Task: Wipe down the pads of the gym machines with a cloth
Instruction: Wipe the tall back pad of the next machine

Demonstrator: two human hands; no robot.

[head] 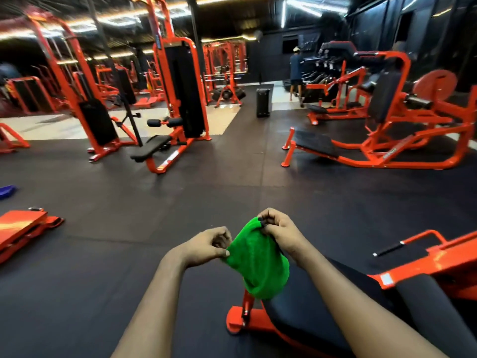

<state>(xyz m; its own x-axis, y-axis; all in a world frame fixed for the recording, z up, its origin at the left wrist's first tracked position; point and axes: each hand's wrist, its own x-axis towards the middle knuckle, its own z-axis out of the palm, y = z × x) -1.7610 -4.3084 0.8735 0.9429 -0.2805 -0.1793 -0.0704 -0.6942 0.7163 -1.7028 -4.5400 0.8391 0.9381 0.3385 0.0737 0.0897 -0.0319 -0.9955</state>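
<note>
Two hands hold one green cloth above a gym pad

Two bare forearms reach forward from the bottom edge. The left hand pinches the left edge of the green cloth between thumb and curled forefinger. The right hand grips the cloth's top edge with its fingers curled tight; something small and dark at its fingertips cannot be made out. The cloth hangs bunched between the hands, in the air over the front end of a black pad, and hides the top of a thin orange post below it. Whether it touches the pad cannot be told. The pad sits on an orange frame, partly covered by the right forearm and cut off by the lower right edge.

Dark rubber floor spreads all around. At the left edge lies a flat orange bench part, cut off, and beyond it a blue object, mostly out of view.

Farther back on the left stands an orange cable machine with one black seat pad and two black roller pads. On the right is a low orange machine with a sloping black footplate. Between them, one upright black box stands on the floor.

At the far wall one person stands with back turned, blurred. More orange machines behind are too blurred to count.
</note>
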